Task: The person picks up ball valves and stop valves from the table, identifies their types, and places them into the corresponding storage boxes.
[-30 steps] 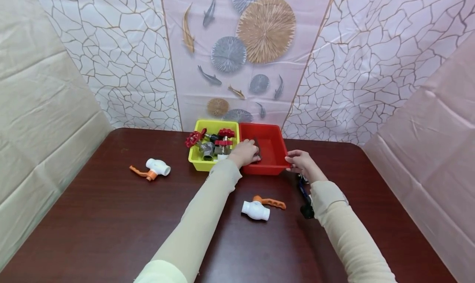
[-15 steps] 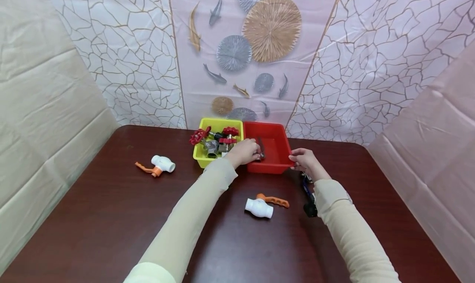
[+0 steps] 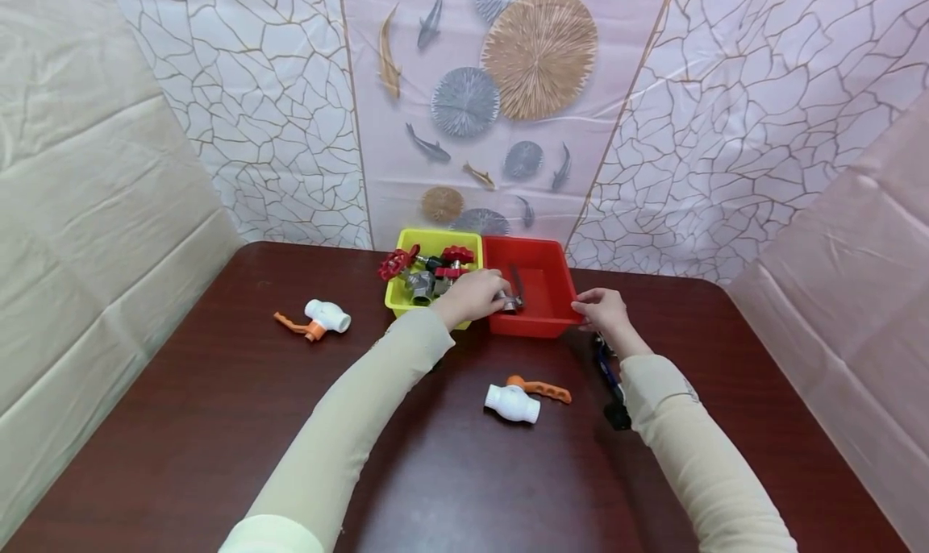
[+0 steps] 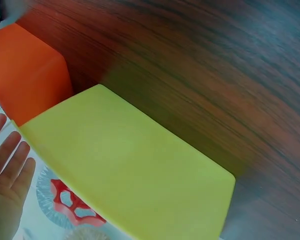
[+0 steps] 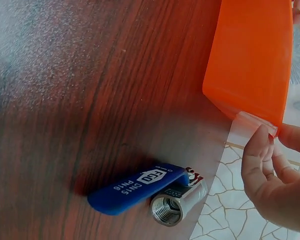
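Observation:
My left hand [image 3: 473, 295] hovers at the seam between a yellow bin [image 3: 464, 326] and a red bin [image 3: 533, 327] in the head view. Its fingers look straight and spread in the left wrist view. Just beyond its fingertips, a metal ball valve [image 3: 511, 304] with a dark lever lies in the red bin. My right hand [image 3: 606, 315] pinches the red bin's near right corner between thumb and fingers, also seen in the right wrist view. Red-handled valves [image 3: 395, 264] fill the yellow bin, partly hidden by my left hand.
A white valve with an orange lever [image 3: 513, 404] lies in front of the bins, and another white valve [image 3: 328, 317] lies at the left. A blue-handled metal valve [image 5: 140, 187] lies on the table beside the red bin, near my right hand. A patterned cloth stands behind.
My left hand has drawn back leftwards from the metal ball valve, which now shows in the red bin. My right hand keeps its pinch on the corner. The head view has shifted slightly.

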A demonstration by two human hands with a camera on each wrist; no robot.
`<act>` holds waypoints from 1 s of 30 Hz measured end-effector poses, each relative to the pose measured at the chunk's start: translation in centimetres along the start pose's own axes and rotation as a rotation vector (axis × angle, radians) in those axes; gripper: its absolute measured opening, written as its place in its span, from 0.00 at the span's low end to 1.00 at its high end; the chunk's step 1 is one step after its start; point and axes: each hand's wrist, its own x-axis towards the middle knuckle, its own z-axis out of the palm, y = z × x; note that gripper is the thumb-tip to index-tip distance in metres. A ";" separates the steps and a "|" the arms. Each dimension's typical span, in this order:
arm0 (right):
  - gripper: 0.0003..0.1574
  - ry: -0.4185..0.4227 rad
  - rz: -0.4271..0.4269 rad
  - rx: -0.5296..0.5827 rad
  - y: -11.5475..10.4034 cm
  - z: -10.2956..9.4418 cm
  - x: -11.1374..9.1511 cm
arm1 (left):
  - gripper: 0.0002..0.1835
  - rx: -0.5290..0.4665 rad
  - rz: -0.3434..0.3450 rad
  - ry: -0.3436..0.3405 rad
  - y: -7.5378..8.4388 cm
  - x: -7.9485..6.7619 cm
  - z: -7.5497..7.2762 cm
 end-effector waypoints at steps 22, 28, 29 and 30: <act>0.23 -0.035 -0.066 -0.021 0.3 -0.7 -1.3 | 0.14 -0.034 0.084 0.065 -1.4 -4.0 -0.3; 0.26 -0.061 -0.128 -0.020 0.4 -0.7 -2.3 | 0.17 -0.010 0.117 0.079 -1.8 -5.5 -0.3; 0.27 -0.064 -0.134 -0.017 0.4 -0.7 -2.4 | 0.17 -0.009 0.122 0.086 -1.9 -5.7 -0.2; 0.27 -0.068 -0.140 -0.015 0.4 -0.7 -2.6 | 0.17 -0.013 0.127 0.092 -2.0 -5.9 -0.2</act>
